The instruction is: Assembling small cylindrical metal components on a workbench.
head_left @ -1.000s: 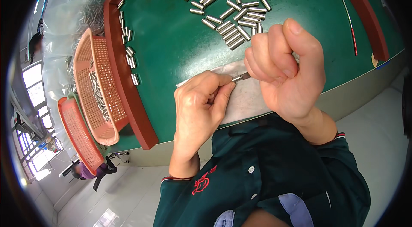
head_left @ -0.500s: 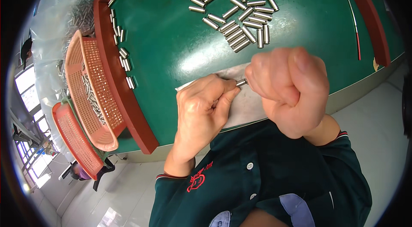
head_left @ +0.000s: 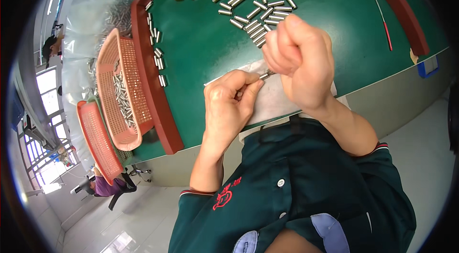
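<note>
My left hand [head_left: 227,102] pinches a small shiny metal cylinder [head_left: 263,76] between thumb and forefinger, low over a pale cloth [head_left: 272,102]. Close by on the right, my right hand [head_left: 303,57] is closed in a fist, its lower side by the cylinder's far end. What that fist grips is hidden by the fingers. Past my hands, a cluster of loose metal cylinders [head_left: 253,27] lies on the green tabletop [head_left: 330,18], some of them side by side in a row, partly covered by my right hand.
A red-brown raised edge [head_left: 158,85] borders the table. Beyond it at left hang an orange basket [head_left: 143,104] with small metal pieces and a red basket [head_left: 98,133], beside clear plastic bags [head_left: 79,38]. A thin red-handled tool [head_left: 387,35] lies at right. A seated person [head_left: 107,186] shows lower left.
The view has shifted, so the table and baskets sit further right. My right fist has turned and shows more forearm. The left hand keeps its pinch on the cylinder.
</note>
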A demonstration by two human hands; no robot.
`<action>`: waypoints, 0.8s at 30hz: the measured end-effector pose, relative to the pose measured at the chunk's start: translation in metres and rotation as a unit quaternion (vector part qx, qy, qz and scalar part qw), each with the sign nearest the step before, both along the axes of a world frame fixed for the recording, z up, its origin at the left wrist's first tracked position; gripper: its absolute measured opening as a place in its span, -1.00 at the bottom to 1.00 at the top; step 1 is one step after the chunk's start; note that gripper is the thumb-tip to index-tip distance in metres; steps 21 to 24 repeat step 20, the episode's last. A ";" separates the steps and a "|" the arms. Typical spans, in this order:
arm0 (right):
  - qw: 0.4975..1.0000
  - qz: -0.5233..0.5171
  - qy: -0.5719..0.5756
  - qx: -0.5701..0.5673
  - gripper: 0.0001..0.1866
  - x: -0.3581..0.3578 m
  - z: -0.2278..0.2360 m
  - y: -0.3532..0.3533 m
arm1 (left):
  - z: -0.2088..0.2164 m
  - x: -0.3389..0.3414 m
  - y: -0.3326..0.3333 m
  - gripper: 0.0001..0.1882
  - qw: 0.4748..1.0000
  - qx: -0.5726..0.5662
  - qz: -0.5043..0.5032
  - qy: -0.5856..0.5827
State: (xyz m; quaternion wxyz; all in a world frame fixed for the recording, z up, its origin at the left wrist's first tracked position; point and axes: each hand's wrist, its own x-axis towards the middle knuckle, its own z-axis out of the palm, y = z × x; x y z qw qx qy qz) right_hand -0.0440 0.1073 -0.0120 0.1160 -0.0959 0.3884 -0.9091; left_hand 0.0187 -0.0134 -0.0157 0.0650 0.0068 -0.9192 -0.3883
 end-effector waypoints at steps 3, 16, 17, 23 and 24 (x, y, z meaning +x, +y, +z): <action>0.997 -0.012 0.003 -0.080 -0.57 0.001 0.000 0.012 | -0.001 0.004 0.003 -0.92 1.000 -0.002 0.013 0.006; 0.992 -0.050 0.009 -0.119 -0.56 -0.006 0.001 0.042 | 0.010 -0.002 -0.024 -0.79 0.714 0.696 -0.008 -0.081; 0.992 -0.049 0.008 -0.120 -0.56 -0.007 0.002 0.042 | 0.009 -0.006 -0.025 -0.78 0.719 0.689 -0.003 -0.083; 0.994 -0.038 -0.002 -0.105 -0.56 -0.008 0.004 0.043 | 0.004 -0.012 -0.023 -0.74 0.858 0.500 0.058 -0.098; 0.994 -0.038 -0.002 -0.105 -0.56 -0.008 0.004 0.043 | 0.004 -0.012 -0.023 -0.74 0.858 0.500 0.058 -0.098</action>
